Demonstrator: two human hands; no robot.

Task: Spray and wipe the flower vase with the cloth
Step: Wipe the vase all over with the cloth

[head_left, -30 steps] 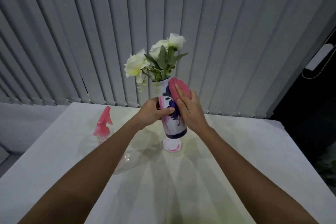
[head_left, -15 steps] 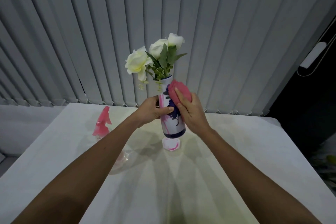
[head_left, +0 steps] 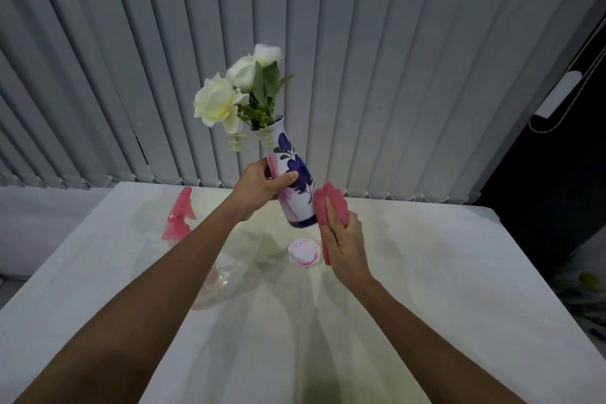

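White table [head_left: 442,289] spreads out from 6 o'clock. R hand [head_left: 346,246], just right of centre, holds the wadded pink cloth [head_left: 337,207]. Its fingers lie along the cloth and wrap onto it, thumb hidden. Cloth's top end sits against the vase [head_left: 296,207], low on its flank at the 4 o'clock side. Small white octagonal dish [head_left: 303,252] w/ pink marks lies on the table just left of that hand, directly under the vase base, not touching it. Clear spray bottle [head_left: 178,220] w/ pink trigger head stands at 9 o'clock of the dish, lower part behind the L forearm [head_left: 183,266]. L hand [head_left: 259,188] grips the vase round its middle, thumb across the front. Vase is white w/ blue floral paint and pink streaks. It's held up off the table, tilted, mouth leaning to 11 o'clock. White flowers [head_left: 236,92] w/ green leaves stick out of it. Farthest back, grey vertical blinds [head_left: 393,59] fill the wall, w/ a dark gap at 3 o'clock.
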